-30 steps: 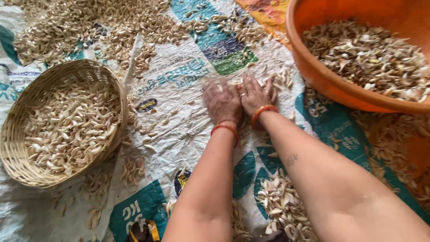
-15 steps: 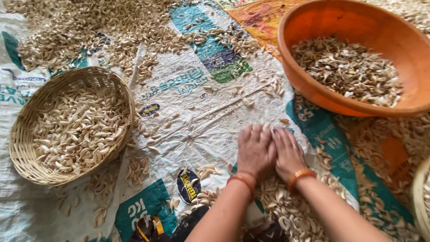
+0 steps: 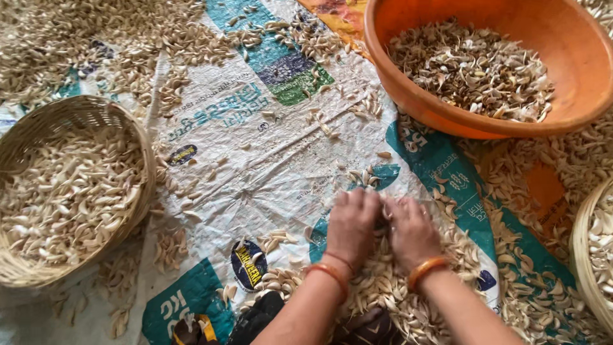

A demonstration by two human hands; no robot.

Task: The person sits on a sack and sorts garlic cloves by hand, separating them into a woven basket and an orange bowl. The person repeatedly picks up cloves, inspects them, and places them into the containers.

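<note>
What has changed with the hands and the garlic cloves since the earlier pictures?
Both hands, left hand and right hand, pulled back toward the person, raking loose cloves into the clove pile near the body. Nothing was picked up. The woven basket and orange tub stayed where they were.

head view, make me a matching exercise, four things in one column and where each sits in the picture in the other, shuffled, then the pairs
Things:
1. orange plastic tub
2. woven basket of pale cloves
3. both hands
4. second woven basket

Places:
A. left edge, on the printed sacking
B. lower middle, pressed side by side on a heap of cloves
C. top right, filled with husks and cloves
D. right edge, only partly in view

Pairs: 1-C, 2-A, 3-B, 4-D
</note>
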